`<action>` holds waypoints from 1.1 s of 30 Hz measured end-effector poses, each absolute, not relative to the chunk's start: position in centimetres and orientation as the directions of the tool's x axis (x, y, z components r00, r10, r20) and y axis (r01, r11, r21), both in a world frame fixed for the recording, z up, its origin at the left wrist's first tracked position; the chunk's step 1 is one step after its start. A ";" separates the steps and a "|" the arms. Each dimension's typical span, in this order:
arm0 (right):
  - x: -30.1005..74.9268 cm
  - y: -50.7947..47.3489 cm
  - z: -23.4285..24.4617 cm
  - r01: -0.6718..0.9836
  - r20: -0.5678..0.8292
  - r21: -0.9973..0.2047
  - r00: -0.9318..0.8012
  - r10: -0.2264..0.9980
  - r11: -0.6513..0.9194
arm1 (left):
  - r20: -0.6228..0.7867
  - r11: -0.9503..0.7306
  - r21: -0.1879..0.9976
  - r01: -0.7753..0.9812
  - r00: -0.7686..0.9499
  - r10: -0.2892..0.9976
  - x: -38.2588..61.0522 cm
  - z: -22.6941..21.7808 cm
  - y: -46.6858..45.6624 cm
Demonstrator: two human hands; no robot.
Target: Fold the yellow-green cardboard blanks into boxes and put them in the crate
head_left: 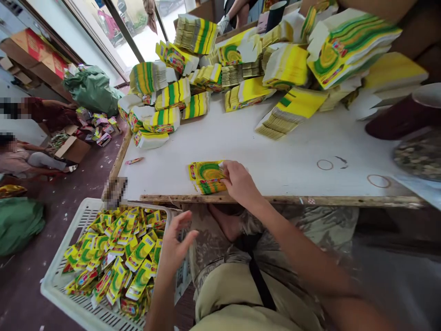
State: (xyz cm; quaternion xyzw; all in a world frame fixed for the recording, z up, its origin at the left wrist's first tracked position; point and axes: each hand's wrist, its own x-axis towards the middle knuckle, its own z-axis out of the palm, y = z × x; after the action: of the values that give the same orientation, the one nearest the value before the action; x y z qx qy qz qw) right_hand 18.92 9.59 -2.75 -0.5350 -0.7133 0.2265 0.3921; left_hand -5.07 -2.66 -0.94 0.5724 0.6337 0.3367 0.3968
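At frame centre, the right hand [237, 181] pinches a yellow-green carton stack [206, 174] on the white table [220, 135], seemingly to steady it, while the empty left hand [175, 243], thumb spread wide, hovers beside the basket [51, 289] of packets [141, 253], lower left.

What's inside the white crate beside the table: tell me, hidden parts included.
A jumbled heap of yellow-and-green printed packets lies inside the white crate. Whatever sits beneath the top layer is covered and cannot be seen.
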 end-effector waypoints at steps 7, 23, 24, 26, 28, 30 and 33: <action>16.2 2.8 -0.5 -0.172 0.119 -0.983 -0.337 0.934 0.063 | 0.050 -0.093 0.980 -0.179 -0.229 0.972 2.5 0.2 0.2; 15.7 1.8 -1.0 0.038 0.190 -0.976 -0.316 0.929 0.213 | 0.063 -0.062 0.998 0.017 -0.392 0.918 0.3 -2.3 -1.1; 16.0 2.0 -1.1 0.060 0.218 -0.967 -0.319 0.922 0.249 | 0.045 -0.037 0.999 0.029 -0.388 0.921 -0.3 -2.3 -1.3; 16.6 2.4 -1.4 0.097 0.296 -0.935 -0.320 0.900 0.341 | 0.017 -0.004 0.999 0.040 -0.344 0.939 -1.8 -1.5 -1.5; 17.4 2.8 -1.6 0.148 0.406 -0.869 -0.334 0.851 0.472 | 0.013 -0.008 1.000 0.019 -0.229 0.973 -3.8 0.1 -1.6; 18.1 2.9 -1.7 0.227 0.513 -0.753 -0.387 0.766 0.618 | 0.040 -0.037 0.998 0.045 -0.076 0.996 -5.4 2.3 -1.9; 18.4 2.4 -1.7 0.280 0.591 -0.558 -0.527 0.611 0.781 | 0.004 -0.056 0.946 0.319 0.164 0.987 -5.9 4.6 -2.4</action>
State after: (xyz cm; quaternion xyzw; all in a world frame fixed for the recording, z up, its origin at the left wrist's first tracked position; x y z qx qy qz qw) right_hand 18.36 2.42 -1.70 -0.2619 -0.8500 0.2018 0.4100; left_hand -5.92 -2.37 4.63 0.6213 0.5254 0.3771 0.4425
